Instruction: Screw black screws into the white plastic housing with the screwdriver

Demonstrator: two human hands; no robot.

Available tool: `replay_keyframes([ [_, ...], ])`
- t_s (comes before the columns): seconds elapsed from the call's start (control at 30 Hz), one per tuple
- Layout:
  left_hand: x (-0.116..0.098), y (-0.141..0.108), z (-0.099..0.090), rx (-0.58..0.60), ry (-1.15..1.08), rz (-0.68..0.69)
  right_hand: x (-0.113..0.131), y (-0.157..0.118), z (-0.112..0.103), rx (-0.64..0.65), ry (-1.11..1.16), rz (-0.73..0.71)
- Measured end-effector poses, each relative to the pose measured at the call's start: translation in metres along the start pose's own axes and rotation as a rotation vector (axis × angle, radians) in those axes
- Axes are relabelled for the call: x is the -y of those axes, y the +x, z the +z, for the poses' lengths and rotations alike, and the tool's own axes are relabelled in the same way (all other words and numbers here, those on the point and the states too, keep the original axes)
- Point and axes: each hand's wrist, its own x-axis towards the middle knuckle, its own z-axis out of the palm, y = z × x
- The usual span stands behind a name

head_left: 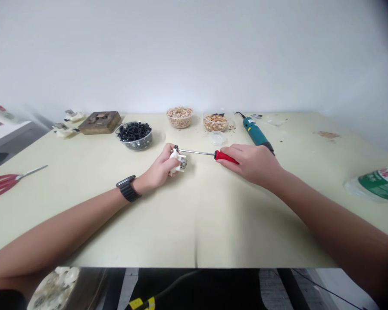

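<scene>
My left hand (pixel 161 168) is closed around a small white plastic part (pixel 177 165) with metal bits on its right side. At the top of that part sits a small black piece (pixel 176 148). My right hand (pixel 254 163) grips the red handle of a screwdriver (pixel 224 157). Its metal shaft runs leftward, and the tip is at the black piece; whether they touch is too small to tell. Behind my left hand stands a clear bowl (pixel 140 144) of small black pieces.
Two tubs of small brownish pieces (pixel 179 117) (pixel 216 123), a lid (pixel 217 137) and a teal power tool (pixel 257 132) lie behind. Red scissors (pixel 6 184), a metal block (pixel 100 122) and white parts (pixel 64 130) are left. A bottle (pixel 380 184) is right.
</scene>
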Motion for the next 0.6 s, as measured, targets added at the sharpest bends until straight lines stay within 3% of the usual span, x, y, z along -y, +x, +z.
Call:
replay_keyframes([
  [0.23, 0.005, -0.003, -0.003, -0.017, 0.165, 0.091, -0.004, 0.004, -0.003, 0.188, 0.384, 0.114],
  [0.37, 0.002, -0.003, -0.010, -0.002, 0.313, 0.286, 0.000, 0.007, -0.011, 0.324, 0.706, 0.260],
  [0.5, -0.004, -0.003, -0.019, 0.033, 0.443, 0.524, 0.003, 0.008, -0.021, 0.541, 0.967, 0.305],
  [0.6, -0.007, -0.002, -0.020, 0.021, 0.432, 0.574, 0.004, 0.008, -0.025, 0.549, 0.986, 0.310],
])
